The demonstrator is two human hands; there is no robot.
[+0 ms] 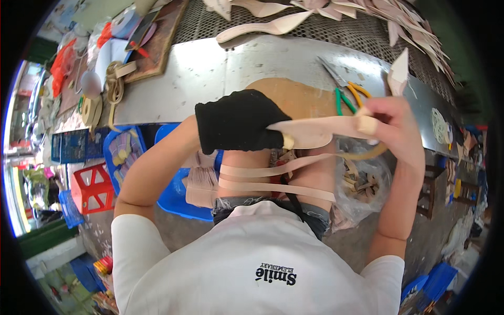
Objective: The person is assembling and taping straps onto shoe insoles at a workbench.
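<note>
My left hand (239, 121) wears a black glove with a bare or wrapped thumb tip, and pinches the pointed end of a pale pink shoe insole (312, 131). The other end is pinched by my right hand (396, 123), ungloved, with yellowish wraps on its fingertips. The insole stretches between both hands above my lap. Below it, a thin beige strip (278, 169) runs over my thighs and curves up towards my right hand. A second strip (278, 190) crosses lower down. Scissors (344, 86) with green and orange handles lie on the metal worktop just beyond my right hand.
Beyond the metal worktop (199, 68), a mesh surface (194, 23) carries a loose insole (265, 27) and a heap of similar pieces (420, 37). Blue bins (178, 202) stand left of my legs. A clear plastic bag (362, 194) of scraps is at my right.
</note>
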